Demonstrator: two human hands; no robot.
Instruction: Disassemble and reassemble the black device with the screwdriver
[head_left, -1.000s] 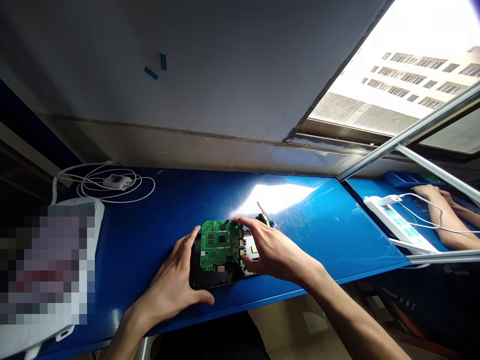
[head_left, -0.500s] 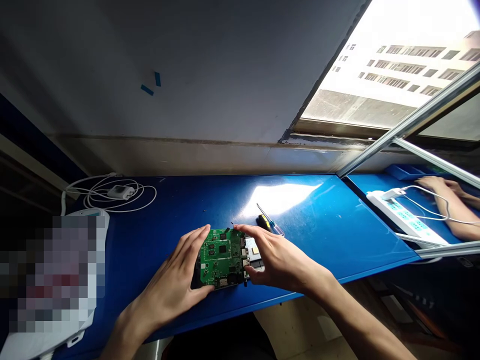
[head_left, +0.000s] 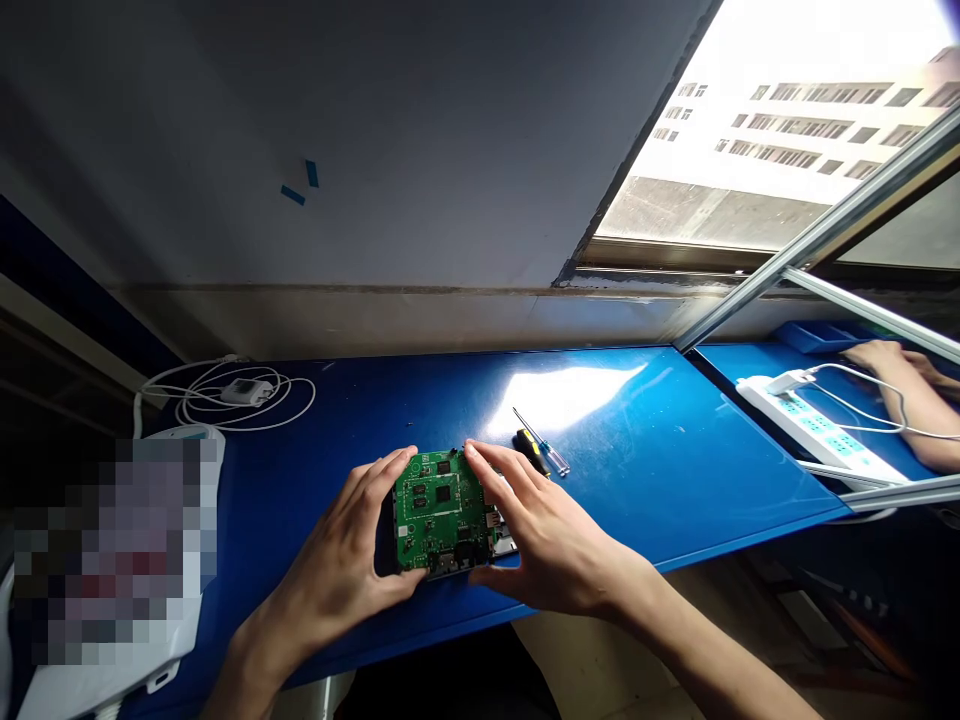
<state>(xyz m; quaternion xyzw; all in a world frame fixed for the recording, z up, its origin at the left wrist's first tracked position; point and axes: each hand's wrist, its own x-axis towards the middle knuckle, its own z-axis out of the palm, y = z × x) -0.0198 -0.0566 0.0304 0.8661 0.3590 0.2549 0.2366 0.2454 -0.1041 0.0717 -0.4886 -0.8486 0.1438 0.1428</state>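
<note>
Likely light, rigid and fragile, the lower-centre green circuit board suits edge holding, left hand and right hand grasping it with bent fingers.

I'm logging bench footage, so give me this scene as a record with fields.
Left hand: holds the left end of the green circuit board
Right hand: holds its right end
Board face: components showing
Surface: blue table
Beyond right hand: clear-handled screwdriver, black-and-yellow handled tool
Far left: white power adapter
Far right: white power strip, another person's forearm
</note>
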